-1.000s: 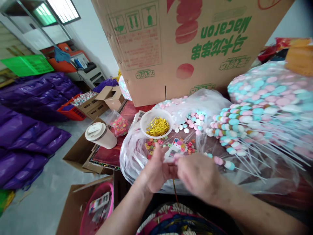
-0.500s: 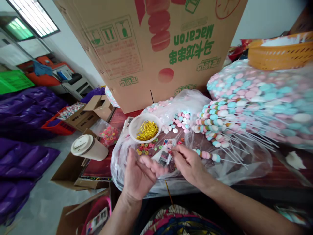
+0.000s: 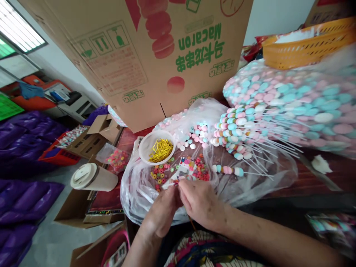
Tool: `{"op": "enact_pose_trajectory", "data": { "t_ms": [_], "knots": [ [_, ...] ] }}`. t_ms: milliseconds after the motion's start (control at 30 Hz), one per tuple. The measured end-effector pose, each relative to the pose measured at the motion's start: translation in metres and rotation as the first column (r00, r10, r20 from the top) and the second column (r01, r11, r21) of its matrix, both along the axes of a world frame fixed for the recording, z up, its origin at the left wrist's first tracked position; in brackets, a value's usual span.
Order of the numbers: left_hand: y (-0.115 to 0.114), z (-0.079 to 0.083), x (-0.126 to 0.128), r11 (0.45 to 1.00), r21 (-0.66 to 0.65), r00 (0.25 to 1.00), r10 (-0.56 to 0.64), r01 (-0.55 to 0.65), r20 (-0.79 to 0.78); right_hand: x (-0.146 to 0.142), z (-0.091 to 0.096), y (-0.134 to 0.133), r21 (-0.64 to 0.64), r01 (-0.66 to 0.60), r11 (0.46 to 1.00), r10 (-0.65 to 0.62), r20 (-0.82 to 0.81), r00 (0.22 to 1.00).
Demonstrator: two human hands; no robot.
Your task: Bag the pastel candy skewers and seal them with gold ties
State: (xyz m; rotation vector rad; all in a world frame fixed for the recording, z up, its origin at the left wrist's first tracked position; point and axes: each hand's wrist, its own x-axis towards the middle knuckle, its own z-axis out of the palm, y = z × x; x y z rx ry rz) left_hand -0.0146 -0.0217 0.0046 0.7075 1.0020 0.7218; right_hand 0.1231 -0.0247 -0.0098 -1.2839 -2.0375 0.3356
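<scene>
My left hand [image 3: 162, 209] and my right hand [image 3: 201, 204] meet near the table's front edge, fingers pinched together on a small printed packet [image 3: 178, 177] with a thin stick running down below them. Just beyond lie loose coloured ring candies [image 3: 160, 174] on a clear plastic sheet [image 3: 139, 193]. A white bowl [image 3: 144, 148] of gold twist ties sits behind them. One finished candy skewer [image 3: 230, 170] lies to the right of my hands.
A pile of pastel candy skewers [image 3: 244, 129] and a big bag of pastel candies [image 3: 292, 100] fill the right. A large Macaron carton [image 3: 139, 55] stands behind. A lidded cup [image 3: 91, 178] lies left; open boxes [image 3: 91, 137] and purple bags [image 3: 25, 196] sit on the floor.
My hands have drawn together and closed on the packet; earlier the left palm was open. The view has shifted right and downward.
</scene>
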Motion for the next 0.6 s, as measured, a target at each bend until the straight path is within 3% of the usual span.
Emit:
{"op": "enact_pose_trajectory", "data": {
  "t_ms": [67,167,233,300,367,433,467,533,600],
  "knots": [
    [-0.002,0.001,0.006,0.993,-0.111,0.996,0.051,-0.042,0.075,-0.005,-0.001,-0.006,-0.045,0.006,0.999,-0.003,0.051,0.999],
    [0.001,0.006,0.006,0.976,-0.151,0.985,0.164,-0.154,0.057,-0.001,0.002,-0.007,-0.32,-0.028,0.947,-0.001,-0.091,0.996],
    [0.006,0.006,0.004,0.963,-0.025,0.964,0.267,-0.267,0.005,0.007,0.007,-0.003,-0.551,-0.198,0.811,0.057,-0.262,0.963],
    [0.009,0.004,0.007,0.926,0.175,0.932,0.353,-0.335,-0.082,0.016,0.011,0.003,-0.628,-0.342,0.699,0.046,-0.437,0.898],
    [0.01,0.001,0.017,0.919,0.353,0.939,0.265,-0.177,-0.219,0.026,0.012,0.009,-0.574,-0.409,0.709,-0.024,-0.599,0.8],
    [0.009,-0.003,0.028,0.886,0.435,0.918,0.025,0.164,-0.397,0.039,0.007,0.008,-0.517,-0.373,0.771,-0.128,-0.699,0.703],
    [0.009,-0.004,0.031,0.836,0.449,0.874,-0.07,0.315,-0.481,0.051,0.002,0.003,-0.52,-0.316,0.793,-0.198,-0.711,0.674],
    [0.012,-0.004,0.025,0.725,0.474,0.757,-0.099,0.499,-0.645,0.085,-0.014,-0.017,-0.566,-0.046,0.823,-0.406,-0.643,0.65],
    [0.016,-0.003,0.004,0.632,0.523,0.652,0.038,0.572,-0.758,0.131,-0.03,-0.046,-0.51,0.312,0.802,-0.571,-0.501,0.65]
  ]
}}
